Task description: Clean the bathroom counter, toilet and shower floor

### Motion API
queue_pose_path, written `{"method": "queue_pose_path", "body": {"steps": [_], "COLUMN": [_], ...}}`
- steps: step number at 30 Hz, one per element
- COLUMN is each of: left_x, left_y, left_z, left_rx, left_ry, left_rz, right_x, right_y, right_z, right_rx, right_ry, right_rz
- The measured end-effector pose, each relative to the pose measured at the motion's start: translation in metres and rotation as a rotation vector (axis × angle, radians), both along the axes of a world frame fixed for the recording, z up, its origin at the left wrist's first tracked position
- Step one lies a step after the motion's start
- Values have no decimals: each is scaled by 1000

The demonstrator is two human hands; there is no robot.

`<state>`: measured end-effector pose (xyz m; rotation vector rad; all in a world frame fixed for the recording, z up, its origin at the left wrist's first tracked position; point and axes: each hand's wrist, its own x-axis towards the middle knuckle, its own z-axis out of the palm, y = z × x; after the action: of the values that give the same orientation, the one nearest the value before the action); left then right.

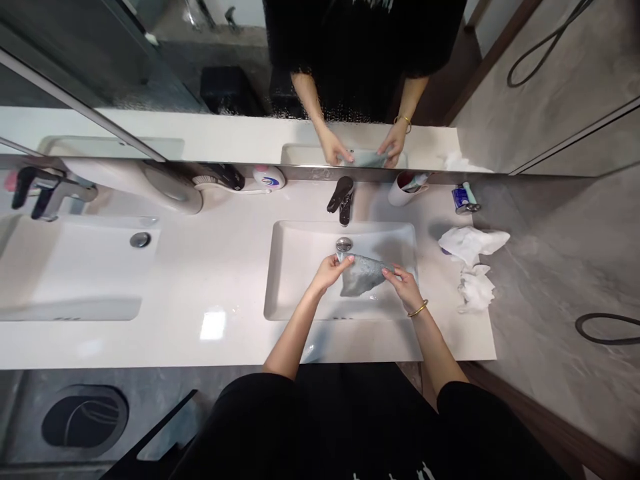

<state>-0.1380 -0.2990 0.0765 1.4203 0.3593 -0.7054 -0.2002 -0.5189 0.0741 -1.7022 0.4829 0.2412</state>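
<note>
A grey-blue cloth (365,275) is stretched between my two hands over the white sink (300,310). My left hand (330,272) pinches its upper left corner, thumb on top. At the cloth's right end, my right hand (404,285) grips the edge between thumb and fingers; a gold bangle circles that wrist. The cloth's lower part hangs free and looks wet. Just beyond my left hand lies the round metal drain (344,245), with the dark faucet (342,200) behind it.
A white mug (401,192) with toothbrushes stands behind the sink, right of the faucet. Crumpled white tissues (473,245) lie on the counter (215,267) at right. A second sink (75,267) is at left. The mirror (230,133) runs along the back edge, reflecting my hands.
</note>
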Motion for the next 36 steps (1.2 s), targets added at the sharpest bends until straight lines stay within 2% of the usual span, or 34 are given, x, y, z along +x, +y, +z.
{"method": "queue_pose_path", "body": {"steps": [2,3,6,9,11,14,16,17,19,21,23,27,30,33,36], "left_x": [4,4,3,1,0,1,4,6,9,12,14,24,42,57,53], "left_y": [5,6,9,11,13,15,13,10,3,-4,-7,4,15,19,13], "left_z": [1,3,8,13,15,19,22,23,22,17,6,-18,-27,-20,-2], "left_rx": [28,45,35,-95,-120,86,266,297,187,-15,-146,-240,-273,-297,-258], "left_ry": [103,133,80,-47,-77,-149,-284,-359,-432,-378,-255,8,128,131,39], "left_rz": [-22,-13,18,-90,-173,-197,-184,-195,-273,-330,-235,287,537,633,517], "right_x": [2,3,4,4,3,5,7,9,12,16,18,18,17,20,26], "right_y": [4,7,12,12,9,9,11,13,16,17,16,9,5,6,11], "right_z": [-3,-3,-3,-3,-1,5,10,12,15,13,5,-18,-30,-27,-12], "right_rx": [-142,-160,-83,-31,-23,-11,9,22,43,54,59,145,222,232,111], "right_ry": [-100,-133,-162,-181,-201,-219,-219,-220,-229,-232,-208,-128,-126,-136,-173], "right_rz": [-36,-35,-15,-35,-26,22,67,94,153,190,178,62,48,87,206]}}
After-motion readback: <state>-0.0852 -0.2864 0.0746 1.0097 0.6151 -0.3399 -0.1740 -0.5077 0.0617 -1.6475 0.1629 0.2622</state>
